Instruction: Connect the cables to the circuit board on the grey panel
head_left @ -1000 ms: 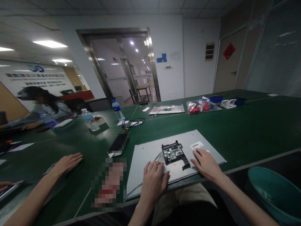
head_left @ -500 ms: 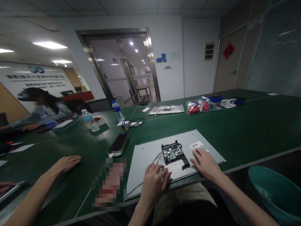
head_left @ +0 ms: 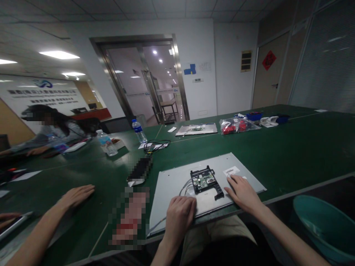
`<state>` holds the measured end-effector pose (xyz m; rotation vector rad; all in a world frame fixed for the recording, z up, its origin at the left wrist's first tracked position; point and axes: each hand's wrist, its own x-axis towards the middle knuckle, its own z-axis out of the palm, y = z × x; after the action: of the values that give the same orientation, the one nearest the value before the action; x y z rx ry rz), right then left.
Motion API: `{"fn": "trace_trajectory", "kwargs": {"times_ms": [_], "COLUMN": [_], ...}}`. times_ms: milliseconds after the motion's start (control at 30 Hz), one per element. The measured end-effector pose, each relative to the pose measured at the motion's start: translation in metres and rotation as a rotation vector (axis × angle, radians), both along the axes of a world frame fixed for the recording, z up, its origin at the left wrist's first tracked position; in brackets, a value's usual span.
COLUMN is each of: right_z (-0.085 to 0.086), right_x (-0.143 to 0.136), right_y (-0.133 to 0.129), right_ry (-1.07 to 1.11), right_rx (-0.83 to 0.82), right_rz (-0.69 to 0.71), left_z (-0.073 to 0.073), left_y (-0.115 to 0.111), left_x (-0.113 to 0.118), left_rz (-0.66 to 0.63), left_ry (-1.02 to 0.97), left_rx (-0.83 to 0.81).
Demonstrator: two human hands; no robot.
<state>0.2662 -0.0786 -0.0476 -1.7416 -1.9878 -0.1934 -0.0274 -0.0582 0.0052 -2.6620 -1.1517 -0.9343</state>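
Observation:
A grey flat panel (head_left: 172, 184) lies on the green table near its front edge. On it sits a black frame with a green circuit board (head_left: 205, 180), with grey cables running out to the left. My left hand (head_left: 181, 212) rests at the panel's front edge, fingers curled in; what they hold, if anything, is hidden. My right hand (head_left: 242, 190) lies on the panel's right part, fingers spread, beside a white label (head_left: 231, 171).
Another person's arm (head_left: 73, 197) rests on the table at left. Bottles (head_left: 107, 143), a black cable (head_left: 156, 146), a second panel (head_left: 196, 128) and bagged red items (head_left: 235, 125) stand farther back. A teal bin (head_left: 324, 225) is at lower right.
My left hand's fingers, spread over the panel before, have curled in. My right hand and the panel have stayed in place.

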Motion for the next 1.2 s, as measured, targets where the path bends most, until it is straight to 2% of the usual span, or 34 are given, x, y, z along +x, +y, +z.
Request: {"fn": "trace_trajectory", "kwargs": {"times_ms": [167,300,467,733,900,1033,1200], "right_z": [-0.003,-0.004,-0.004,-0.006,-0.006,-0.007,-0.007], "right_x": [0.001,0.002,0.001,0.001,0.002,0.003,0.003], "right_y": [0.002,0.002,0.003,0.004,0.004,0.005,0.005], "right_ry": [0.0,0.002,-0.002,0.0,0.003,0.005,0.004], "right_rx": [0.01,0.019,0.022,0.03,0.037,0.038,0.027], "right_rz": [0.003,-0.001,0.0,-0.002,0.002,0.006,0.006], "left_z": [-0.003,-0.002,0.0,-0.009,0.0,0.007,0.005], "left_y": [0.006,0.01,0.011,0.01,0.003,-0.001,-0.003], "left_x": [-0.007,-0.008,-0.008,0.001,0.005,0.004,0.005], "left_rz": [0.135,0.149,0.079,-0.103,-0.168,-0.18,-0.201], "left_ry": [-0.181,-0.23,-0.191,0.042,0.167,0.171,0.113], "left_rx": [0.021,0.028,0.067,0.11,0.06,0.012,0.017]}}
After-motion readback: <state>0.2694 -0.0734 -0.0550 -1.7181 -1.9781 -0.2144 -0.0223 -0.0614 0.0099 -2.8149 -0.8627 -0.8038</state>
